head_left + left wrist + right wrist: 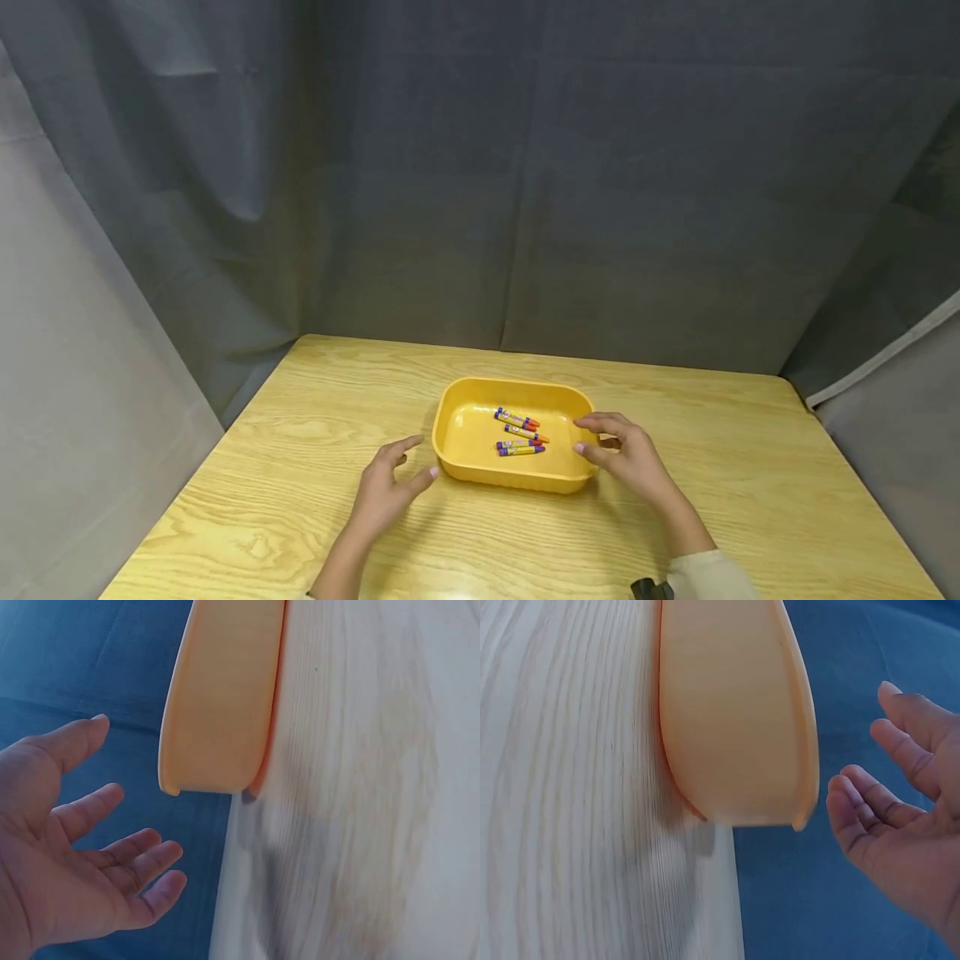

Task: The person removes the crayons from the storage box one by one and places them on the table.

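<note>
Left hand (381,492), grip wide, just left of yellow tray (510,477); right hand (636,458), grip wide, just right of it; crayons (523,432) lie inside.

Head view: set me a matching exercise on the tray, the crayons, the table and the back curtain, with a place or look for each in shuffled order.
Column 1
1. Tray
2. Crayons
3. Table
4. Back curtain

Column 2
A. Wood-grained, flat surface
B. Dark grey, hanging behind the table
C. Plain yellow, with a raised wall all round
D. Lying loose inside the tray

Right pairs: 1-C, 2-D, 3-A, 4-B
</note>
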Demonstrator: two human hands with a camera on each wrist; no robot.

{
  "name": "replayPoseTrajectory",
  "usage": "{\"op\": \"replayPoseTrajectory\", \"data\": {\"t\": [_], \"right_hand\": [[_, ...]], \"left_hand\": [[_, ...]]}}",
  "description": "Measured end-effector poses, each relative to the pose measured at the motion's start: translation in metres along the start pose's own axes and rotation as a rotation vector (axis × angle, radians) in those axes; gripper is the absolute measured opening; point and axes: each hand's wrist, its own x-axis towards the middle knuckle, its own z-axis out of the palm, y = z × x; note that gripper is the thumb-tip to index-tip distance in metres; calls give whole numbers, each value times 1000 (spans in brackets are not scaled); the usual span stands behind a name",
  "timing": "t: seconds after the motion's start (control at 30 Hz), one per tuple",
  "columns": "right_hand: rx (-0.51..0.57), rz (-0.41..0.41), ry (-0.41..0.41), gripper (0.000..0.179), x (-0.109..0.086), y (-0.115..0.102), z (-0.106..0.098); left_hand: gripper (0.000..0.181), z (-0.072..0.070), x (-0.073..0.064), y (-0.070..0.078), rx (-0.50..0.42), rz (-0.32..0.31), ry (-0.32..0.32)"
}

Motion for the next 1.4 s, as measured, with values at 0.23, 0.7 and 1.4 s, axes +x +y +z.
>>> {"op": "replayPoseTrajectory", "data": {"t": [0.23, 0.7, 1.4], "right_hand": [[65, 19, -65, 30, 14, 1, 9], [150, 137, -202, 27, 37, 1, 37], [125, 354, -271, 17, 59, 19, 65]], "left_hand": [[60, 6, 8, -2, -84, -4, -44], [71, 19, 23, -7, -217, -117, -71], [81, 33, 33, -17, -485, -131, -104]]}}
